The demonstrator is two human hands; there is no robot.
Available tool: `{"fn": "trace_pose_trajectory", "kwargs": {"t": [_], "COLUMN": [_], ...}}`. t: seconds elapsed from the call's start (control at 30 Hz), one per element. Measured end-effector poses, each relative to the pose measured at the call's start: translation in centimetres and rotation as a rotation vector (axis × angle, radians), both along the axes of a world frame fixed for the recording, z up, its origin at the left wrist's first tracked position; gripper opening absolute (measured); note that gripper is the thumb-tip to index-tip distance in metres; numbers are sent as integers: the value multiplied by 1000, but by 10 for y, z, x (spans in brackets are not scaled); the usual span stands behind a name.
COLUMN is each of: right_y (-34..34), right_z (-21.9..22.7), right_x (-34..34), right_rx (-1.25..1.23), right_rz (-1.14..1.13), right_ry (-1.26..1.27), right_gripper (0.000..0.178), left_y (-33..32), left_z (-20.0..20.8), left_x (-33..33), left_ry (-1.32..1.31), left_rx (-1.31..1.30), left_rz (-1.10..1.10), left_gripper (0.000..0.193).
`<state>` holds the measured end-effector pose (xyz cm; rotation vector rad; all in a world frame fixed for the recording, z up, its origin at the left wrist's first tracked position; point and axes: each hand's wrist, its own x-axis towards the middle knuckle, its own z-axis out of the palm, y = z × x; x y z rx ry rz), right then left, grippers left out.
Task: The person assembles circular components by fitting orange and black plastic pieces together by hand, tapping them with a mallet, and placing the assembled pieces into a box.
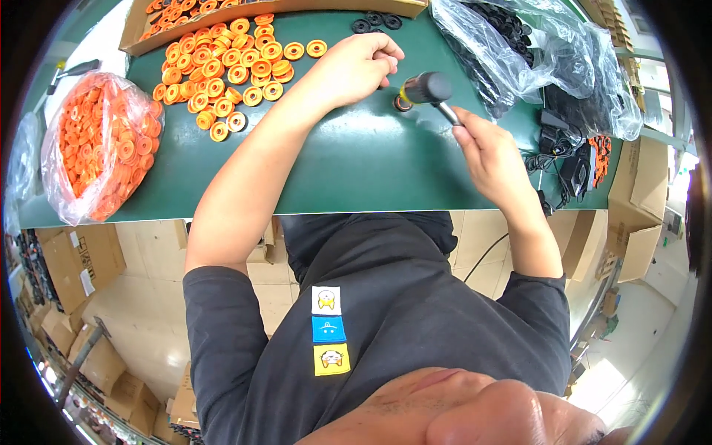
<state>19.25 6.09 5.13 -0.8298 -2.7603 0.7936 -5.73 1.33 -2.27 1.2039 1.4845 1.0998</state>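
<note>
My right hand (491, 152) is wrapped round the metal handle of a mallet (434, 87) with a black and yellow head. The mallet's head is right over a small orange and black wheel (402, 103) on the green table, and whether they touch I cannot tell. Just to the left, my left hand (362, 70) is closed with its fingers curled, and what it holds, if anything, is hidden. Loose orange wheels (215, 68) lie in a spread pile beside my left forearm. Several black rings (377, 21) lie beyond my left hand.
A clear bag of orange wheels (104, 148) stands at the table's left end. An open cardboard box (148, 37) with more wheels is at the back. On the right are a plastic bag of black parts (512, 44), black cables (556, 144) and a cardboard box (639, 185).
</note>
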Motion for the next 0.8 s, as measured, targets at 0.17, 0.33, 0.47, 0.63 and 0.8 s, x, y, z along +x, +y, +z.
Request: {"fn": "trace_pose_trajectory", "kwargs": {"t": [0.17,0.33,0.47,0.63,0.8], "right_y": [-6,-3,-12,-4,-6], "right_z": [0,-2,9,-6,-8], "right_x": [5,2,-3,-2,-1], "right_rx": [-35,-68,-60,-88,-79], "right_rz": [-80,-32,-37,-29,-84], "right_ry": [12,-61,39,-73,32], "right_gripper": [27,25,24,22,21], "left_y": [0,2,0,2,3], "left_z": [3,-2,1,1,-1], "left_x": [0,0,-1,-1,-2], "left_ry": [-9,-47,-57,-79,-76], "left_rx": [0,-28,-31,-46,-41], "left_rz": [1,29,31,37,30], "left_gripper": [29,30,30,30,30]}}
